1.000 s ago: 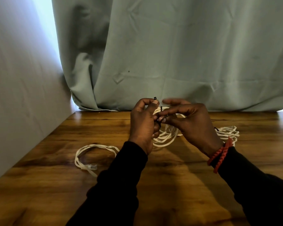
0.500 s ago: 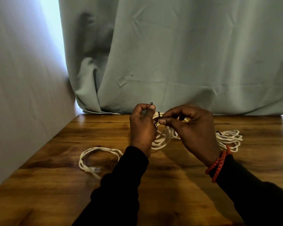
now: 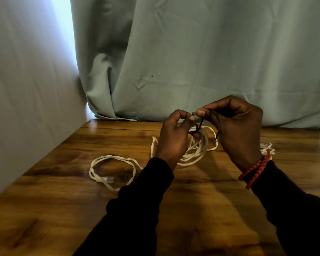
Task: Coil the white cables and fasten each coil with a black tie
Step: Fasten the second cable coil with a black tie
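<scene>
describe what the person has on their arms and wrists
Both arms are covered by long black sleeves, the left sleeve and the right sleeve, each reaching the wrist. A red braided bracelet wraps twice around the right wrist. No rings or gloves are visible.

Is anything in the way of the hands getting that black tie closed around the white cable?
Nothing visible is. The left hand and right hand already pinch the black tie, which loops the white coil held between them.
</scene>
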